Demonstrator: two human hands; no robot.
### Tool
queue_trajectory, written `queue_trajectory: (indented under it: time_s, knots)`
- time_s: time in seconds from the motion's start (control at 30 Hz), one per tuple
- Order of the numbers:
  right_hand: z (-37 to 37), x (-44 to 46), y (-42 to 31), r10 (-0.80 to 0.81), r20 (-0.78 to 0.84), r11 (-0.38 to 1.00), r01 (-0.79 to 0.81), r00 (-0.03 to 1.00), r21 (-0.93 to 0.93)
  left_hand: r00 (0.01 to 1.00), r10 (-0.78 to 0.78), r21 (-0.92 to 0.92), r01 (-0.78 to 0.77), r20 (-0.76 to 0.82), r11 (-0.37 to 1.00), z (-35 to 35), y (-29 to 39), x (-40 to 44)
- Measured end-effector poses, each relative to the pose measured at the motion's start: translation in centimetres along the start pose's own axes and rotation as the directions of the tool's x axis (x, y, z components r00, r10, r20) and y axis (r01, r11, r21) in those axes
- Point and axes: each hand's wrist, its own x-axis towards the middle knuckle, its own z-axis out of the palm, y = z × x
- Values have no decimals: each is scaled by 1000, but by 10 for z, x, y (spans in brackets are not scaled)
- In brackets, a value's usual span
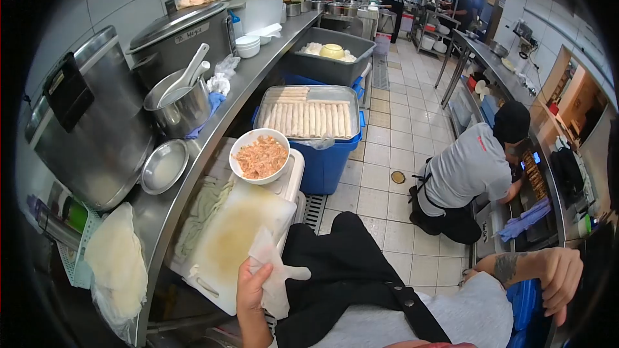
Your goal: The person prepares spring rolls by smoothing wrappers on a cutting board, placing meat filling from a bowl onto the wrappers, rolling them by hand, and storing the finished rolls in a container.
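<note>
My left hand is closed on a thin white wrapper sheet, thumb on top, above my black apron. A pale, rounded tip juts from the sheet's right side; I cannot tell what it is. Beside this hand lies a stained white cutting board. At its far end stands a white bowl of shredded orange-brown filling. My right hand hangs out at the far right with its fingers bent downward, near blue plastic; nothing shows in it.
Pale rolls fill a tray on a blue bin. On the steel counter stand pots and a metal dish; a stack of wrappers overhangs its near end. A co-worker crouches right of the tiled aisle.
</note>
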Motion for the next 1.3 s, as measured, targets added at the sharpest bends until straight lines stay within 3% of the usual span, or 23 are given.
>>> queue_trajectory:
  time_s: [0.1,0.2,0.37,0.47,0.53,0.6,0.63,0.67,0.73,0.77,0.83,0.93,0.97,1.03,1.07,1.13,1.17,1.23,1.3]
  knots:
    - [-1,2,9,-17,13,1000,18,1000,-19,1000,4,20,-4,21,1000,-3,-7,-2]
    - [-3,5,29,68,46,991,-62,997,-122,1000,19,16,-19,22,1000,-5,-12,-3]
    - [-11,-12,14,3,-44,996,1,999,87,999,-38,35,38,-4,999,2,-6,-7]
    - [-28,-18,47,259,-13,941,-255,966,-223,1000,-18,74,19,-16,997,3,-7,-3]
    - [-58,-45,57,417,-8,659,-308,909,-686,1000,-24,22,24,-8,999,4,-7,-7]
    - [-44,-62,100,153,-475,253,-499,867,-829,999,-38,33,38,13,999,10,-6,-7]
    - [-55,-84,123,126,-588,589,-537,799,-604,999,-49,36,49,21,998,16,-6,-4]
    - [-75,-116,148,210,-579,875,-416,788,-248,998,-30,75,27,49,997,21,-6,-2]
    - [-64,-127,208,613,-567,714,-692,549,102,995,-21,161,6,93,987,30,-4,-2]
    - [-57,-99,237,758,-341,586,-810,556,-17,991,8,166,-29,130,986,35,1,-4]
    - [-30,-135,303,882,-184,460,-876,433,145,976,87,153,-119,200,981,51,12,-4]
    - [-15,-176,348,938,197,185,-892,285,412,983,159,206,-176,96,963,45,27,-10]
    - [-9,-188,359,943,173,179,-870,285,459,981,196,244,-194,17,950,41,33,-14]
    - [0,-157,368,985,129,43,-893,112,448,972,206,325,-161,-110,932,18,35,-22]
    - [9,-159,388,982,84,108,-872,168,477,955,218,317,-147,-201,937,7,32,-25]
    - [20,-138,420,999,-3,50,-955,52,292,904,238,311,-126,-356,942,-28,23,-18]
    - [24,-152,451,997,-19,71,-971,68,229,876,241,305,-114,-419,945,-51,15,-11]
    - [27,-186,512,984,-78,147,-980,158,-131,780,262,480,56,-569,875,-85,3,-1]
    - [33,-189,537,960,-34,236,-866,279,-442,773,250,499,98,-583,861,-115,-20,0]
